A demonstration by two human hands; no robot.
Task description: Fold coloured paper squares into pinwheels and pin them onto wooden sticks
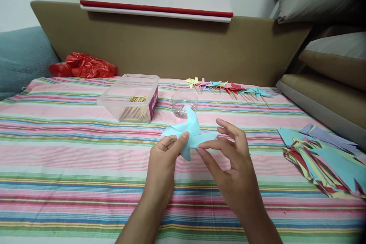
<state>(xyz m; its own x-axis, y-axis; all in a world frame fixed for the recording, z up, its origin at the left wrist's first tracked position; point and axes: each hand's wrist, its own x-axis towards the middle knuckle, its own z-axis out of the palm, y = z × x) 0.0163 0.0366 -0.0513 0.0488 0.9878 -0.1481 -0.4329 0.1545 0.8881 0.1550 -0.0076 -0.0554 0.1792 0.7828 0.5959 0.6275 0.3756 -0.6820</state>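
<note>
A light blue paper pinwheel (192, 129) is held above the striped bed sheet (71, 160), near the middle of the view. My left hand (164, 164) pinches its centre from the left, thumb on top. My right hand (231, 167) pinches a blade at the right with thumb and forefinger, the other fingers spread. Behind the pinwheel stands a small clear round cup (183, 103).
A clear plastic box of wooden sticks (130, 98) stands at the back left. A row of finished coloured pinwheels (225, 85) lies at the back. A stack of cut coloured paper (323, 160) lies at the right. A red plastic bag (84, 65) sits by the headboard.
</note>
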